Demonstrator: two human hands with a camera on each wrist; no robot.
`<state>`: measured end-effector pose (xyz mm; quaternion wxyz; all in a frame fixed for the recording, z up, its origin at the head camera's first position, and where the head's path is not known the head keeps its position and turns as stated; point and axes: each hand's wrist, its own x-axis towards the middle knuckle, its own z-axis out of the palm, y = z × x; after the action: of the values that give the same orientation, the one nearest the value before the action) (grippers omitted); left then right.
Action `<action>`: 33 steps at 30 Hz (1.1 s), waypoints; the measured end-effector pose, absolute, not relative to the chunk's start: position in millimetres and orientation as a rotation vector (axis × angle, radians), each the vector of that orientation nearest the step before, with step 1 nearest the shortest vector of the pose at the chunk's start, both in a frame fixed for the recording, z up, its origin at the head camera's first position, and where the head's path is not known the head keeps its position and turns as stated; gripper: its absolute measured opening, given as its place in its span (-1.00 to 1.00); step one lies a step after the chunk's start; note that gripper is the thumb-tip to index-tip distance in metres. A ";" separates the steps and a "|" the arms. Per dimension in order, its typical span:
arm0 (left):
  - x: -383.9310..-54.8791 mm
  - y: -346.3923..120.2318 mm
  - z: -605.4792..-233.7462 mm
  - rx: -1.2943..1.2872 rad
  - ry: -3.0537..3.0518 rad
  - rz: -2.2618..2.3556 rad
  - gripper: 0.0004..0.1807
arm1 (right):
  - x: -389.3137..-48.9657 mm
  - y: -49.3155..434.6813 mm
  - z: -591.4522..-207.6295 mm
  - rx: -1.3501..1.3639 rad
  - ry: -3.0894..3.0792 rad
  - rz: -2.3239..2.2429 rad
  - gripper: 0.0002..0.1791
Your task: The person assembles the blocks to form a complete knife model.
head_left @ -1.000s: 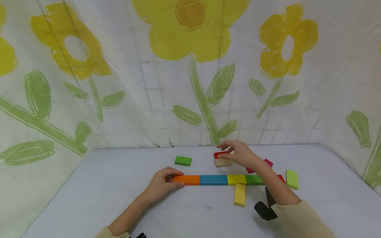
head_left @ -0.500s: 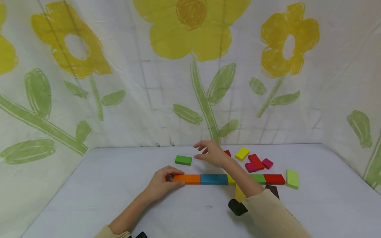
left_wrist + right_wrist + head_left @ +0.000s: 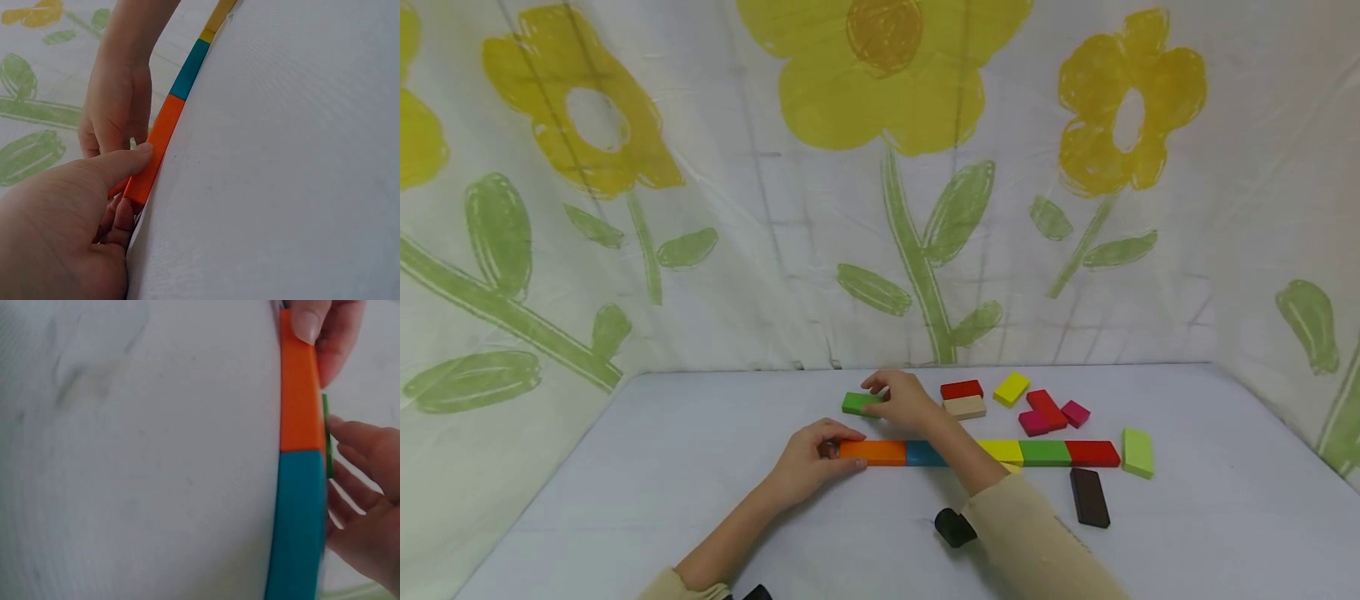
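Observation:
My left hand (image 3: 812,458) grips the end of an orange block (image 3: 880,454), its thumb along the front face, as the left wrist view shows. That block is the left end of a straight row with a blue block (image 3: 925,454), a yellow block (image 3: 1002,452), a green block (image 3: 1045,453) and a red block (image 3: 1093,453). Behind the row, my right hand (image 3: 906,404) is at a loose green block (image 3: 855,403), thumb at its near side and forefinger over the far edge, fingers loosely bent. The right forearm partly hides the blue block.
Behind the row lie a dark red block (image 3: 962,389), a wooden block (image 3: 964,407), a yellow block (image 3: 1012,388) and a red block (image 3: 1047,408) between pink pieces (image 3: 1076,413). A light green block (image 3: 1137,452) and a dark brown block (image 3: 1089,497) lie right. Flowered cloth (image 3: 760,292) backs the table.
My right hand has moved left from above the red and wooden blocks to the loose green block, uncovering the blocks behind the row. The left hand stays on the orange block.

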<state>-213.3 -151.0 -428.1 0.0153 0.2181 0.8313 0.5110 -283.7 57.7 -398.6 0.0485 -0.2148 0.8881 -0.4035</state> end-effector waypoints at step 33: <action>-213.4 -150.6 -426.9 0.663 2.584 1.590 -0.69 | -275.6 71.8 -381.8 -0.697 2.766 -1.171 -0.69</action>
<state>-213.4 -150.6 -426.9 0.0181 0.2136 0.8319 0.5119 -275.6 71.8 -381.8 0.0292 -0.2260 0.8966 -0.3796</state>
